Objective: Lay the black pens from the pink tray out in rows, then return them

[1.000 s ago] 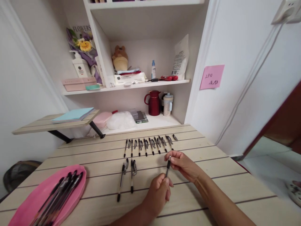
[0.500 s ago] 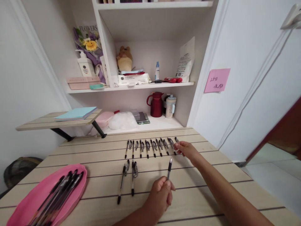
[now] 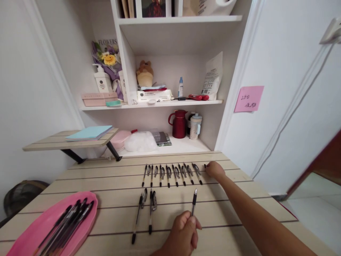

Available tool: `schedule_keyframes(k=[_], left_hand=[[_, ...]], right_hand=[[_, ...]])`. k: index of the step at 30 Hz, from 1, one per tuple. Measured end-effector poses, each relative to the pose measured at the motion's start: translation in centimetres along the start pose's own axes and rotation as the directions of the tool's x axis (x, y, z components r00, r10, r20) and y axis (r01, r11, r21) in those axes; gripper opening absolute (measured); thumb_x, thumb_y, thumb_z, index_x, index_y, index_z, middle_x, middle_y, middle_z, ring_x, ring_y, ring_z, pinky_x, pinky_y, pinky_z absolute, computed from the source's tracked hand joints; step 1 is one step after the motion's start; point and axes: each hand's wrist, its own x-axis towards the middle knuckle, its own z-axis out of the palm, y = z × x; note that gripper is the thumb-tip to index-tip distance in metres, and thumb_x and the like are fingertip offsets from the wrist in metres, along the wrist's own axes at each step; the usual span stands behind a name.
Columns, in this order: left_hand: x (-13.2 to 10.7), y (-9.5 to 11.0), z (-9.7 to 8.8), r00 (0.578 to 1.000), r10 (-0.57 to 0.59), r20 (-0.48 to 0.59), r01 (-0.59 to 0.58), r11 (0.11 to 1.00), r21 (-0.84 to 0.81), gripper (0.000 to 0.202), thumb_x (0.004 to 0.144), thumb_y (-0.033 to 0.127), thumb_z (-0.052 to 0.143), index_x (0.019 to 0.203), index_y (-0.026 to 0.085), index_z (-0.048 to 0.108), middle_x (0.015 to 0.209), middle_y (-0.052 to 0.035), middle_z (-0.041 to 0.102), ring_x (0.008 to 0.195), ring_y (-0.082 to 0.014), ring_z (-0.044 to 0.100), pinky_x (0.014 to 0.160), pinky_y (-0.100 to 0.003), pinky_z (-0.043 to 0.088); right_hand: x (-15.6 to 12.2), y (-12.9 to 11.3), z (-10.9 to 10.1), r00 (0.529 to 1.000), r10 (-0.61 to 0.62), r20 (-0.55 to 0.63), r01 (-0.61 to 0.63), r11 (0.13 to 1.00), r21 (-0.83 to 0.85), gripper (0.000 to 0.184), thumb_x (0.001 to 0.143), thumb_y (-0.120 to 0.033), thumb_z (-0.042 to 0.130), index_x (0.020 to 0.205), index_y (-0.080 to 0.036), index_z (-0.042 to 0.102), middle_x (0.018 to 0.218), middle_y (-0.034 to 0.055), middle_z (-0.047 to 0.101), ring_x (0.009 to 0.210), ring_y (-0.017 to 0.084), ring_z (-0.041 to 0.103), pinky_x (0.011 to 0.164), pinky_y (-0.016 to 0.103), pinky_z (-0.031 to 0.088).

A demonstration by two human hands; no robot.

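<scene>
My left hand (image 3: 183, 231) is closed around the lower part of a black gel pen (image 3: 194, 202), whose bare metal tip points up and away. My right hand (image 3: 215, 170) reaches to the right end of the back row, its fingers bent round a small black piece, apparently a pen cap (image 3: 205, 166), mostly hidden. Left of it stretches a row of several uncapped pens (image 3: 168, 176) with their caps (image 3: 176, 172) lying beside them. Nearer to me are two more pens (image 3: 136, 218), each with its cap (image 3: 155, 200) next to its tip.
A pink tray (image 3: 93, 209) with several black pens (image 3: 70, 224) stands at the front left. A small raised shelf (image 3: 48, 142) carries blue paper (image 3: 90, 132). Behind the table, a white shelf unit (image 3: 160, 103) holds a red jug (image 3: 179, 124) and a cup (image 3: 195, 127).
My right hand has moved slightly right, away from the last pen in the row, and closed over the cap there. The left hand keeps the pen upright. The view has tilted up a little.
</scene>
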Motion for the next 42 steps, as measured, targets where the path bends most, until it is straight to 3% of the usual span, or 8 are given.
schedule_keyframes(k=[4,7,8,10,12,15,33,42], left_hand=[[-0.4,0.3,0.1,1.0,0.0,-0.001,0.0,1.0,-0.015,0.037,0.076,0.053,0.044,0.078,0.016,0.048,0.037,0.01,0.04,0.024,-0.0014,0.018,0.031,-0.019,0.006],[-0.6,0.6,0.3,1.0,0.007,-0.003,-0.007,1.0,-0.027,0.036,0.076,0.051,0.045,0.078,0.015,0.048,0.037,0.0105,0.038,0.025,-0.0011,0.018,0.032,-0.019,0.005],[-0.7,0.7,0.4,1.0,0.01,-0.002,-0.01,1.0,-0.027,0.035,0.077,0.051,0.045,0.078,0.015,0.048,0.037,0.0105,0.038,0.025,-0.001,0.018,0.032,-0.019,0.005],[-0.9,1.0,0.5,1.0,0.02,0.004,-0.02,1.0,-0.019,0.033,0.077,0.049,0.045,0.077,0.016,0.047,0.038,0.0103,0.039,0.026,-0.001,0.018,0.032,-0.019,0.005],[-1.0,1.2,0.5,1.0,0.028,0.013,-0.028,1.0,-0.008,0.032,0.078,0.047,0.045,0.077,0.016,0.047,0.038,0.0102,0.039,0.026,-0.0012,0.018,0.032,-0.018,0.006],[-0.9,1.2,0.5,0.999,0.042,0.024,-0.042,0.999,0.001,0.031,0.078,0.047,0.044,0.076,0.016,0.047,0.037,0.0102,0.038,0.025,-0.0016,0.018,0.031,-0.018,0.007],[-1.0,1.1,0.5,0.999,0.035,0.019,-0.035,0.999,0.009,0.034,0.077,0.049,0.045,0.077,0.015,0.048,0.037,0.0101,0.039,0.025,-0.0011,0.019,0.032,-0.018,0.009],[-0.6,0.2,0.4,0.998,0.057,0.008,-0.057,0.998,0.027,0.032,0.079,0.046,0.041,0.077,0.015,0.047,0.036,0.0106,0.038,0.025,-0.0016,0.019,0.032,-0.018,0.01]], right_hand=[[-3.0,1.0,-1.5,0.996,-0.025,0.09,0.008,0.984,0.177,0.012,0.061,-0.026,0.059,0.054,-0.019,0.052,0.054,0.0054,0.057,0.063,0.02,0.056,0.052,0.028,0.036],[-6.9,0.6,-2.1,0.984,-0.1,0.144,0.041,0.93,0.365,0.02,0.068,-0.04,0.055,0.068,-0.02,0.054,0.057,0.0007,0.056,0.055,0.014,0.053,0.049,0.025,0.036],[-8.2,0.2,-2.2,0.978,-0.141,0.156,0.057,0.892,0.448,0.023,0.069,-0.043,0.056,0.073,-0.02,0.054,0.06,-0.0002,0.056,0.054,0.013,0.051,0.049,0.025,0.036],[-10.8,-0.9,-2.1,0.955,-0.25,0.162,0.046,0.661,0.749,0.029,0.064,-0.042,0.064,0.081,-0.021,0.055,0.066,-0.0005,0.057,0.054,0.011,0.049,0.049,0.024,0.034],[-12.8,-1.9,-1.9,0.953,-0.274,0.128,0.034,0.518,0.855,0.03,0.064,-0.04,0.067,0.084,-0.021,0.056,0.07,-0.0005,0.057,0.054,0.01,0.047,0.049,0.023,0.034],[-14.4,-2.8,-1.6,0.953,-0.281,0.11,0.033,0.457,0.889,0.03,0.065,-0.038,0.068,0.087,-0.021,0.057,0.073,-0.0002,0.056,0.054,0.009,0.045,0.049,0.023,0.033],[-15.8,-3.2,-1.0,0.861,-0.382,0.337,-0.012,0.646,0.763,0.031,0.058,-0.04,0.071,0.068,-0.018,0.051,0.052,-0.0063,0.042,0.045,0.006,0.034,0.043,0.02,0.028],[-16.1,-2.8,-0.6,0.808,-0.384,0.446,-0.055,0.706,0.707,0.031,0.062,-0.037,0.068,0.086,-0.019,0.057,0.055,-0.0069,0.04,0.046,0.005,0.033,0.044,0.02,0.026]])
